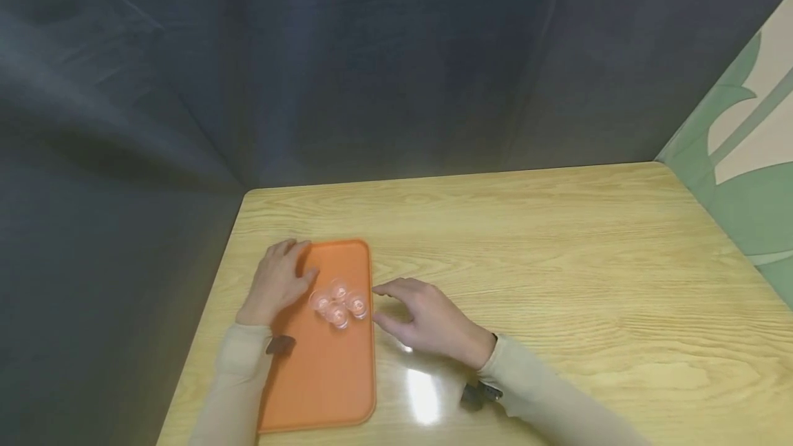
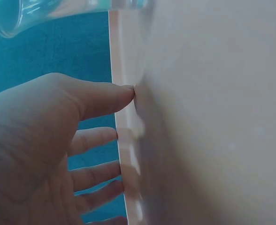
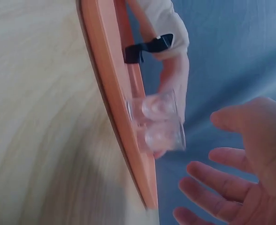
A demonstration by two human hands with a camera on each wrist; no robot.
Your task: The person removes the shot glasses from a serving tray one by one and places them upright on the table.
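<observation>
Several small clear cups (image 1: 338, 315) stand close together on an orange tray (image 1: 325, 384), near its right rim in the head view. Over the tray's far left part is my left hand (image 1: 277, 284), its fingers loosely extended and its thumb toward the cups. The left wrist view shows that thumb (image 2: 100, 96) close over the tray, with a clear cup (image 2: 49, 14) at the top. My right hand (image 1: 434, 319) is just outside the tray's right rim, thumb and fingers apart, facing the cups. Neither hand grips anything.
The tray lies on the left part of a light wooden table (image 1: 526, 246). A dark curtain (image 1: 396, 67) hangs behind and to the left. At the right is a wall (image 1: 749, 205) with a green leaf pattern. Each wrist wears a small dark device.
</observation>
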